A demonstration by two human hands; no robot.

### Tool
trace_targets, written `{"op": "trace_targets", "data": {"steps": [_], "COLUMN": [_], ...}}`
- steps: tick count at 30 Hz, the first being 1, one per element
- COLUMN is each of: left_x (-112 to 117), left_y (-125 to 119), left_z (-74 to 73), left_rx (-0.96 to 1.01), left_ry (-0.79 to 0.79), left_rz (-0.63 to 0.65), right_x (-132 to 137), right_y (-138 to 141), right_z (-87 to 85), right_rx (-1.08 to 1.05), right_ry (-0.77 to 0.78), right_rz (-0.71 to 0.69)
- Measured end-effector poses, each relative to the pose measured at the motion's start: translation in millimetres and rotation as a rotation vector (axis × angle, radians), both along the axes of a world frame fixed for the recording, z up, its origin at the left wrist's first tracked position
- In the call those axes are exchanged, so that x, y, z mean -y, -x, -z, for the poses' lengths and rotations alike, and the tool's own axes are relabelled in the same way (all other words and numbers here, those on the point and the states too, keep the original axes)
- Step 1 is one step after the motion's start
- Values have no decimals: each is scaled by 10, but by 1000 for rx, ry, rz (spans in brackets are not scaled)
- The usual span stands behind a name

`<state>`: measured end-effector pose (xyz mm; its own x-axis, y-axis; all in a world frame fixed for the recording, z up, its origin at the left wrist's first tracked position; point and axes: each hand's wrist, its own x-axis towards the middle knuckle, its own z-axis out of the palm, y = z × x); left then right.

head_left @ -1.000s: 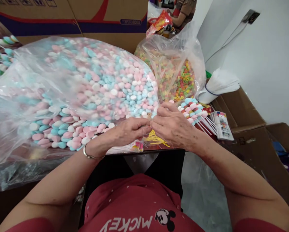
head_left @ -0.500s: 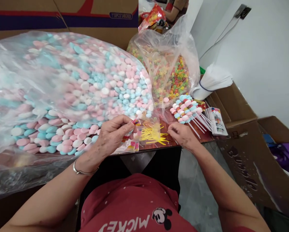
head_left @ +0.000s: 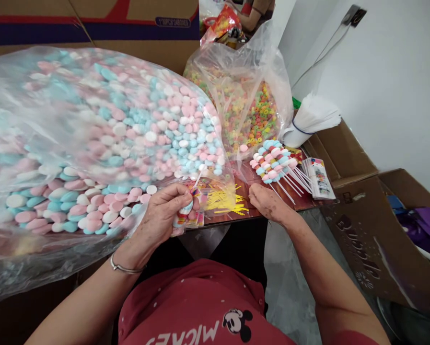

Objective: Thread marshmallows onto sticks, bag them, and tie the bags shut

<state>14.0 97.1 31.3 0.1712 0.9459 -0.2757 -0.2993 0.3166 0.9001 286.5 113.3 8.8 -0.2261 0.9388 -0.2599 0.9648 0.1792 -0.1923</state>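
My left hand (head_left: 166, 211) is closed around a candy skewer in a small printed wrapper (head_left: 186, 213), its white stick poking up. My right hand (head_left: 268, 201) rests knuckles-up on the table edge beside a pile of yellow twist ties (head_left: 225, 201), fingers curled; I cannot see anything in them. A big clear bag of pink, blue and white candies (head_left: 103, 139) fills the table to the left. A heap of finished candy skewers (head_left: 275, 160) lies just beyond my right hand.
A second clear bag holds small multicoloured ring candies (head_left: 250, 115). A bundle of white sticks (head_left: 310, 120) and a stack of printed wrappers (head_left: 319, 177) lie at the right. Cardboard boxes (head_left: 347, 158) stand behind and to the right. Another person's arm (head_left: 252, 17) shows at the back.
My hands were together at the table edge and have separated. The left now holds the wrapped skewer closer to me; the right moved right, beside the twist ties.
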Motion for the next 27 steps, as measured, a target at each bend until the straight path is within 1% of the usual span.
{"op": "trace_targets", "data": {"steps": [2,4,5,6,9,12,16,20,23,27], "left_x": [2,7,11,16,37,56,64,51,38,35], "left_y": [-14,-39,-51,-62,-76,-59,-28,-29,-46,-76], "left_z": [22,36,38,37,29,42,89,103,74,15], "left_rx": [22,43,53,64,85,78,82,119,126,134], "left_ry": [12,19,21,21,19,37,58,67,76,62], "left_rz": [8,23,34,44,75,75,54,37,41,62], "right_x": [-17,-71,-112,-159,-305,-378,-319,-210,-188,-268], "right_y": [-5,12,26,42,92,150,203,138,53,35], "right_z": [24,52,62,68,59,37,24,-23,-59,-40], "right_rx": [-81,-160,-179,-169,-79,-8,68,122,77,-46], "right_ry": [-81,-170,-189,-181,-81,-25,-29,-37,-67,-126], "right_rz": [-21,-76,-103,-124,-164,-207,-196,-134,-124,-200]}}
